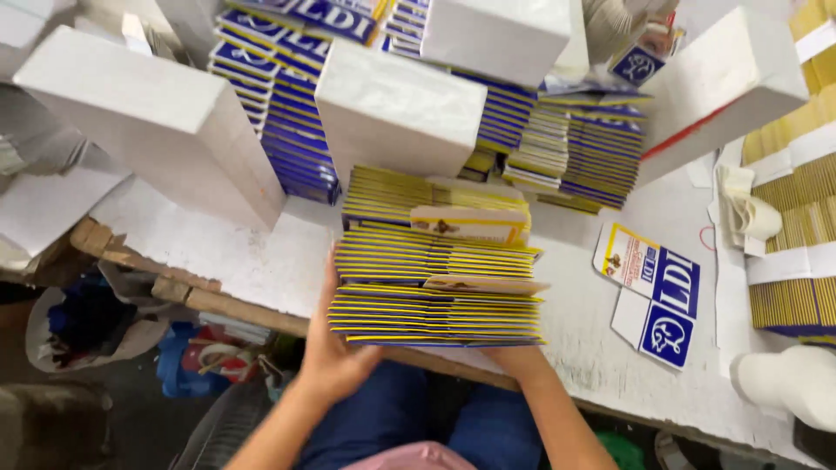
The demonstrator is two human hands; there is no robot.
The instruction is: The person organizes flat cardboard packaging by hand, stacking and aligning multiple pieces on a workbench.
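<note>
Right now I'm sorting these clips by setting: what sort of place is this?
Probably a packaging or print-finishing workshop: stacks of flat blue-and-yellow cartons between the left hand and right hand, white wrapped bundles, a rough worktable.

The left hand [335, 348] presses flat against the left end of a stack of flattened blue-and-yellow cartons [435, 296], fingers pointing up. The right hand [514, 355] sits under the stack's near right corner, mostly hidden. Right of it, one loose carton [651, 292] lies on the white table [252, 252]. Beyond the hands stand white boxes [396, 109].
</note>
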